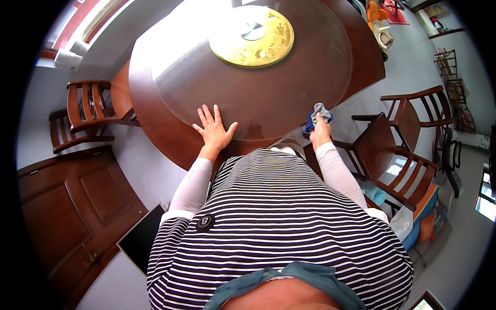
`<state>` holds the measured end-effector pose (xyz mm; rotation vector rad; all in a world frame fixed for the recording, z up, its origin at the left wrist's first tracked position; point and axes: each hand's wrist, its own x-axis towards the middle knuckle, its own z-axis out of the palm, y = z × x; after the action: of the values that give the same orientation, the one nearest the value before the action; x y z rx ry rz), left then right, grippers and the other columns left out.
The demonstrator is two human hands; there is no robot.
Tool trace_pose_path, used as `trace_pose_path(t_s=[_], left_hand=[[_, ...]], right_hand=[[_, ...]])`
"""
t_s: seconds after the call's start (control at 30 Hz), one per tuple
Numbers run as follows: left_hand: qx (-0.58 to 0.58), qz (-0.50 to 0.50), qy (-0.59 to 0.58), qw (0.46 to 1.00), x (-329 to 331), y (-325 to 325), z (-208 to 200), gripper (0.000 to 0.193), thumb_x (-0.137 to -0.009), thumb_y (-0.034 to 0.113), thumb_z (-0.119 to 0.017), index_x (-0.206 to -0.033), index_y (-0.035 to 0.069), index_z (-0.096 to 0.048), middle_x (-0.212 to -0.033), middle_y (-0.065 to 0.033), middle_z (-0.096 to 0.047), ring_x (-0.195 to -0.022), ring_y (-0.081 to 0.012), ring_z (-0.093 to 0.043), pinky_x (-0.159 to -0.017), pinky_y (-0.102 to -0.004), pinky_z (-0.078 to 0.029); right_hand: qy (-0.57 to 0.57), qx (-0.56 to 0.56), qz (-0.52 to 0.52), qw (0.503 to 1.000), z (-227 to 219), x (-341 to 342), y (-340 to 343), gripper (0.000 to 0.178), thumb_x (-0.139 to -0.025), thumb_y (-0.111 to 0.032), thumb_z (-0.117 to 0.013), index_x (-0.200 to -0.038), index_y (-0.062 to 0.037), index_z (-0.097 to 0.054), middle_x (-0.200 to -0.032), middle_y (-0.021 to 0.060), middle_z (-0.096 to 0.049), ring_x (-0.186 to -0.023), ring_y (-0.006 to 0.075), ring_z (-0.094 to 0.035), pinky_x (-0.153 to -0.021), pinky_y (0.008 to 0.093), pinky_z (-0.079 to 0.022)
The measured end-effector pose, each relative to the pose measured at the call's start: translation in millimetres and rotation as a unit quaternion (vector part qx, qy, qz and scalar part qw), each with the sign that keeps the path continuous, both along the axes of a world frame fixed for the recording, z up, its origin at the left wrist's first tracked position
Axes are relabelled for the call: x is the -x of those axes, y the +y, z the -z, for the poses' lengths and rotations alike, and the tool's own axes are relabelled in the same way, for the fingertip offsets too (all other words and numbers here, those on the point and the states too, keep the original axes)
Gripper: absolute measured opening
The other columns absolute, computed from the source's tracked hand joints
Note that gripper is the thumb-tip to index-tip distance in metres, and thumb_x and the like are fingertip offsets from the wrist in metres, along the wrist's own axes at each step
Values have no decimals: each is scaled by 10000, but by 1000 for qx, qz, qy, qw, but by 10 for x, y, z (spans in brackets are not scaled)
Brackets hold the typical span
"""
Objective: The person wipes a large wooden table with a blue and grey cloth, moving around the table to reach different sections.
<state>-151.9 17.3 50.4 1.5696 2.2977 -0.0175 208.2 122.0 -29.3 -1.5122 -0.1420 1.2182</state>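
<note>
My left hand [214, 129] lies flat with fingers spread on the clear round glass sheet [206, 85] near the table's front edge. Under the glass is a dark brown wooden table [150, 116]. My right hand [321, 131] is closed around a bunched grey and blue cloth [319, 116] at the right front rim of the table. Whether the cloth touches the tabletop I cannot tell. A golden round disc [276, 39] with a silvery centre sits on the far part of the glass, apart from both hands.
Wooden chairs stand at the left [89, 106] and close by my right arm [372, 147]. A brown door [67, 206] is at the lower left, with a dark flat panel [142, 240] near it. White rolls [68, 59] rest by the window.
</note>
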Motion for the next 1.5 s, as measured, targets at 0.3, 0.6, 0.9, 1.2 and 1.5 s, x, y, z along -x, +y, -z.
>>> trace_pose_path(t_s=[0.3,0.6,0.9,1.2,1.5], left_hand=[[84,2,-200,976,-919,8,-169,1184,-806,713,-633,-1605,89,-22,-1598,-340,176,-1481,-492,210,-1048,-802,-18],[-38,48,-3,998,-90,-193,-303,1183,-751,681,-709,-1587,43,-168,-1641,-290,-21,-1531,-432,44,-1086,-772,-53],[-9,43,-27,999,-269,-241,7,1208,-788,714,-637,-1586,-4,-83,-1630,-306,81,-1510,-459,135,-1100,-759,-61],[130,32,-196,971,-997,-21,-336,1260,-747,751,-672,-1592,31,-76,-1596,-376,76,-1493,-507,136,-1083,-761,-77],[31,118,1,992,-117,149,-460,1105,-771,673,-701,-1580,76,-244,-1657,-210,-127,-1539,-405,0,-1108,-755,-57]], right_hand=[[102,4,-51,993,-252,123,-227,188,-932,-132,-706,-1103,-110,-632,-1009,17,-685,-858,181,-689,-707,350,-601],[66,65,-18,996,-211,-340,351,194,-954,-173,-692,-1137,-119,-657,-1055,32,-693,-913,190,-674,-748,397,-570],[-1,23,4,1000,61,-181,206,214,-916,-143,-734,-1107,-88,-656,-1029,27,-699,-840,172,-685,-717,322,-563],[58,-13,-30,998,-142,84,-120,239,-898,-99,-746,-1102,-24,-646,-1036,51,-701,-864,174,-684,-739,298,-554],[9,32,-32,999,-243,-423,494,232,-874,-53,-749,-1073,31,-666,-1013,113,-709,-836,207,-699,-723,339,-586]])
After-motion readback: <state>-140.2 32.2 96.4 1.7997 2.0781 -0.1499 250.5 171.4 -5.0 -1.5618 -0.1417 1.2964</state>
